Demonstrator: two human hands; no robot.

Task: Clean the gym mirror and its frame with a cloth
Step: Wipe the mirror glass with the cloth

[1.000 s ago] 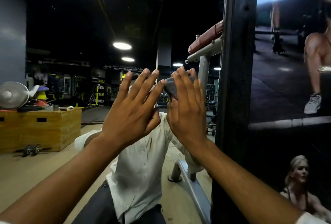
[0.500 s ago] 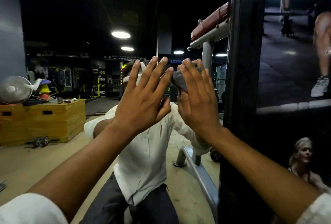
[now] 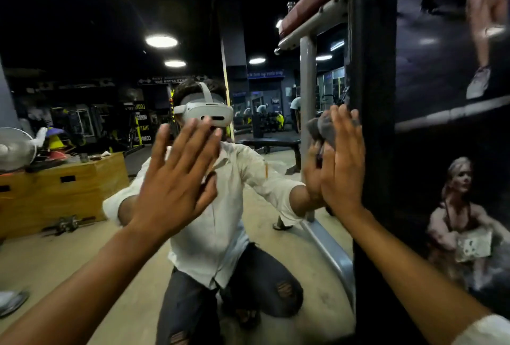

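Observation:
The gym mirror fills the left and middle of the view and reflects a kneeling person in a white shirt. Its black frame runs vertically at the right. My right hand lies flat, pressing a grey cloth against the glass right beside the frame, fingers pointing up. My left hand is spread flat on the mirror at centre, fingers apart, holding nothing.
To the right of the frame hangs a dark poster with athletes. The mirror reflects a wooden plyo box, a fan, a dumbbell on the floor, a bench machine and ceiling lights.
My right hand with the cloth has slid right across the glass to the frame's edge. The hands have moved apart; the left stays flat near centre. The view has shifted down.

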